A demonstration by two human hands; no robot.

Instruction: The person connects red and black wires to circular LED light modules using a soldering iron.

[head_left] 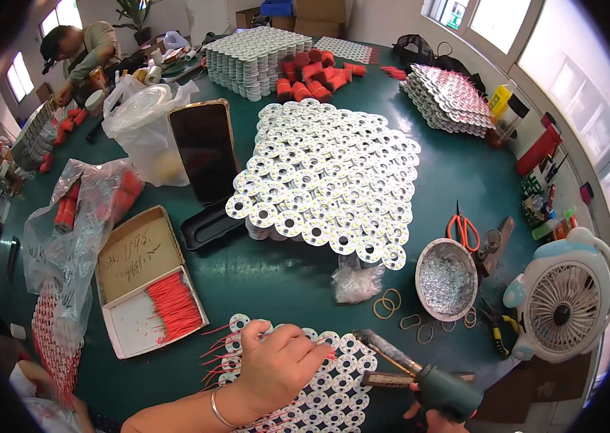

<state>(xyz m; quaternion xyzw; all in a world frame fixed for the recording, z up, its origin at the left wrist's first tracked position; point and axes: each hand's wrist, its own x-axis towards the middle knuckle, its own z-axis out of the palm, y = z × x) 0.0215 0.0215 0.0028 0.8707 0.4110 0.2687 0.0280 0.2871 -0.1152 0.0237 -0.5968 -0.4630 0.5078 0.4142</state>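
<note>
Left hand (279,364): fingers curled, pressing down on the panel of round white LED boards (330,393) at the worktop's (276,278) near edge. Right hand (431,418): fingers wrapped around soldering iron (420,375), tip over the panel.

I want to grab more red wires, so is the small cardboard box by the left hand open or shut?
Open. The cardboard box has its lid folded back, and a heap of red wires lies uncovered in its tray.

Fan (563,299): white, near right.
Scissors (463,228): red handles, right of centre.
Metal bowl (446,278): beside scissors.
Rubber bands (387,303): left of the bowl.
Phone (204,150): dark, propped, far left.
</note>
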